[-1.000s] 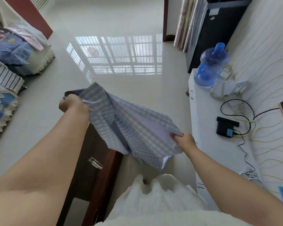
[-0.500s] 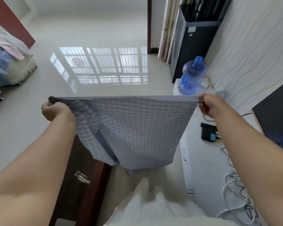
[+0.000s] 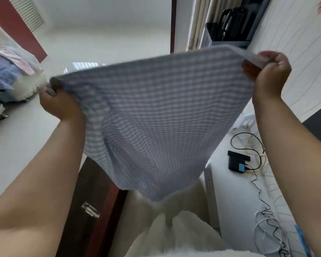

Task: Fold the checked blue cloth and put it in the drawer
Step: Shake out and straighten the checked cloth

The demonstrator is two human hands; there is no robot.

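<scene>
The cloth (image 3: 156, 115) hangs spread across the centre of the frame, held up by its two top corners. The left hand (image 3: 57, 102), at mid-left, grips one corner with curled fingers; the right hand (image 3: 269, 71), at upper right, pinches the other. Below the cloth at lower left stands a dark cabinet (image 3: 93, 191) with a metal handle (image 3: 90, 209). A white counter (image 3: 235, 193) at lower right carries a black box (image 3: 237, 163) and cables.

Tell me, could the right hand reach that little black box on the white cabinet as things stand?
Probably not right away. The right hand is raised high, gripping a corner of the checked blue cloth, with the left hand on the other. The black box lies uncovered below it, so it would have to let go first.
</scene>
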